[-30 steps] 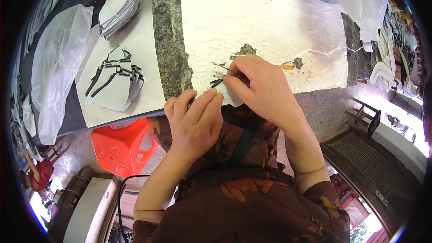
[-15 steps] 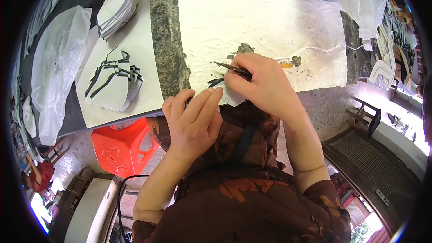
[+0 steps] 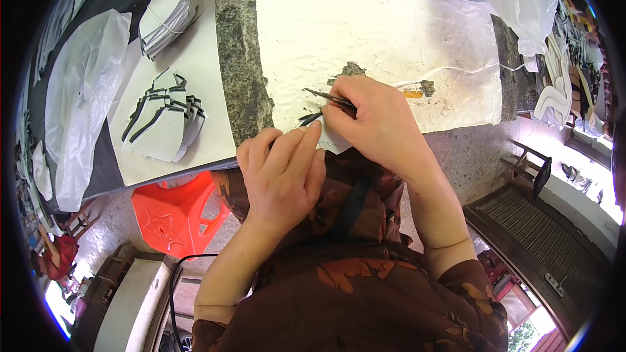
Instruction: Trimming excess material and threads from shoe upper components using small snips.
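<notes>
My right hand [image 3: 375, 120] is closed round a dark, pointed metal tool [image 3: 329, 98], thin-bladed like small scissors; its tip points left over the white-covered work surface [image 3: 391, 32]. Its fingertips also meet a small white piece of material with a black edge [image 3: 336, 142] at the near edge of the table. My left hand [image 3: 280, 176] presses on the same piece with its fingers close together, beside the right fingertips. Both hands cover much of the piece. To the left lies a fanned pile of similar white pieces with black edges [image 3: 163, 127].
A tied bundle of white pieces [image 3: 166, 16] lies at the far left, near clear plastic bags [image 3: 88, 98]. A white cord [image 3: 450, 73] crosses the surface at the right. Below the table's left part stands a red plastic stool [image 3: 173, 218]; a brown slatted bench [image 3: 544, 234] is at the right.
The right hand and its tool have shifted slightly left and up. The left fingers have slid a little over the piece's edge. The pile has stayed in place.
</notes>
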